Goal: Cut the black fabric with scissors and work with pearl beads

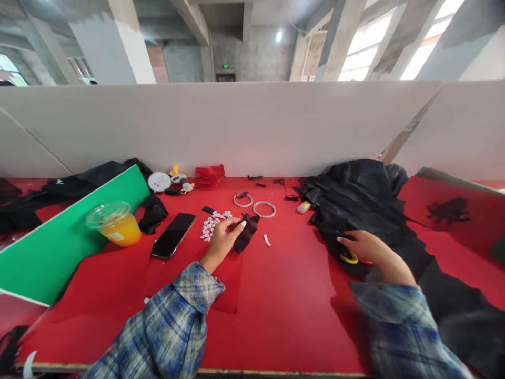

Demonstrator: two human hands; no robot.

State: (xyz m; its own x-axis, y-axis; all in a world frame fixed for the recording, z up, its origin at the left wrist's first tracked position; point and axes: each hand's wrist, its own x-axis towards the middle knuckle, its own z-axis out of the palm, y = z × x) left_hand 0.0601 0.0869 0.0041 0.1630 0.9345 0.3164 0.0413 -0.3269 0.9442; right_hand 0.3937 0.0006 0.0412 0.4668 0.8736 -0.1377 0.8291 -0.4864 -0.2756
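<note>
My left hand [224, 239] is closed on a small piece of black fabric [245, 236], pinched between thumb and fingers above the red table. Over the black cloth on the right, my right hand [366, 247] is held with its fingers loosely stretched to the left. Just under it are yellow and red handles [349, 258], apparently of scissors; the rest of them is hidden by the hand and cloth. A pile of small white pieces [209, 227] lies beside my left hand. Two pale rings [264, 209] rest beyond the fabric piece.
A large heap of black cloth [359, 184] covers the right side. At left stand an orange drink cup [118, 226] and a green divider [59, 247], with a phone [173, 235] nearby. A yellow-and-white tube [304, 207], black scraps and red fabric [210, 176] lie farther back.
</note>
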